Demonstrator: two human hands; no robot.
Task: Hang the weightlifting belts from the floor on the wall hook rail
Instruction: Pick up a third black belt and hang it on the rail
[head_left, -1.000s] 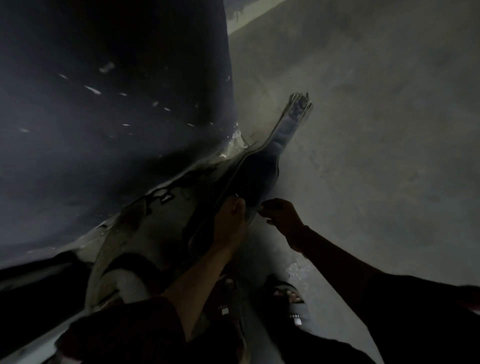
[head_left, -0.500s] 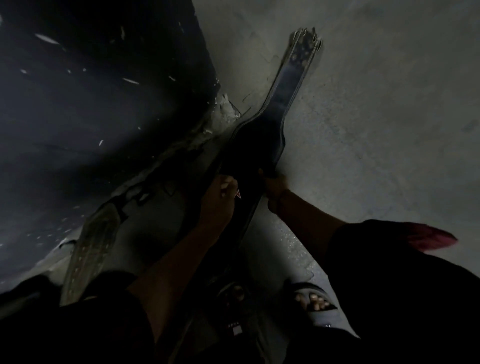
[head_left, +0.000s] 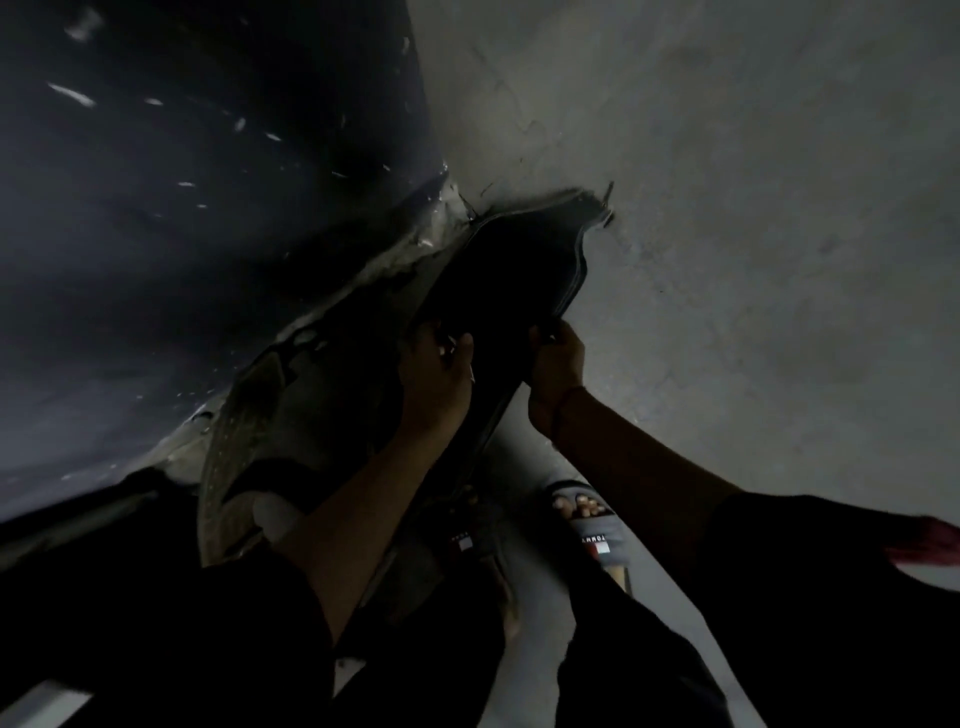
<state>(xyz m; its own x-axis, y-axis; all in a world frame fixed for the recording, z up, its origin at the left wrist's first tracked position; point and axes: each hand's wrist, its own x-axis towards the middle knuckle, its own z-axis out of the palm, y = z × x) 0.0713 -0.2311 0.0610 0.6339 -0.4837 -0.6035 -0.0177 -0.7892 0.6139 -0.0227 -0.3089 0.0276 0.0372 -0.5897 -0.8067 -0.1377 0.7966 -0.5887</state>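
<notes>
A wide black weightlifting belt (head_left: 511, 265) is lifted off the floor, its far buckle end curled up near the wall's foot. My left hand (head_left: 434, 376) grips its left edge and my right hand (head_left: 553, 366) grips its right edge. A second, tan-edged belt (head_left: 228, 441) lies on the floor along the dark wall, to the left of my left arm. No hook rail is in view.
A dark, paint-flecked wall (head_left: 182, 234) fills the left side, meeting the grey concrete floor (head_left: 753, 234) on a diagonal. My feet in slides (head_left: 592, 525) stand just below the held belt. The scene is dim.
The black belt lay stretched out along the floor; now both hands have raised it, and its far end has folded up and drawn nearer. The view has shifted closer.
</notes>
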